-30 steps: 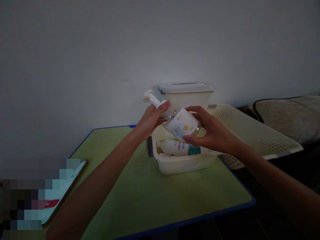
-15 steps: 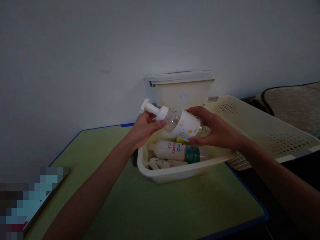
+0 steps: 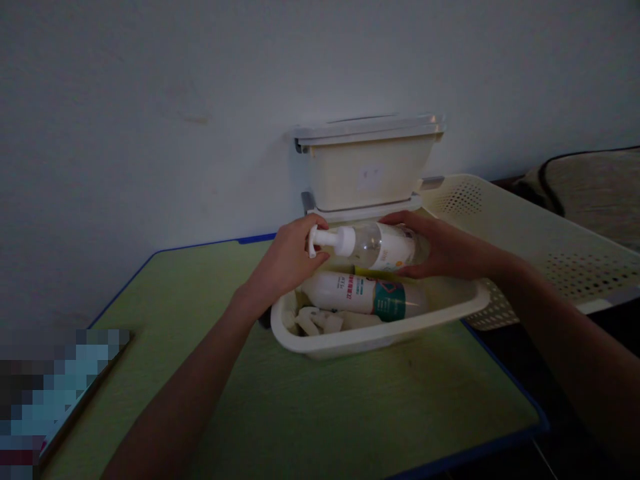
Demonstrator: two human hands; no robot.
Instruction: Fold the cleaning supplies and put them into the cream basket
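A clear pump bottle (image 3: 369,243) with a white pump top and white label lies nearly level over a cream storage bin (image 3: 350,344). My right hand (image 3: 445,248) is wrapped round its base end. At the other end, my left hand (image 3: 289,257) has thumb and fingers closed about the pump head. Inside the bin, below the held bottle, lies a white bottle (image 3: 340,293) with red lettering and a green band. Beside it, at the bin's front wall, is a white trigger spray head (image 3: 315,321). A bit of something yellow shows behind the white bottle.
A lidded cream box (image 3: 370,170) stands behind the bin by the wall. On the right is a large cream basket (image 3: 520,233) with holes, and a cushion (image 3: 600,183) lies beyond. The green table (image 3: 300,413) has a blue edge. A blurred flat object lies at left.
The pump bottle has turned from tilted to nearly level and shifted a little right. My left hand has slid from its neck to the pump head. The view has shifted slightly downward.
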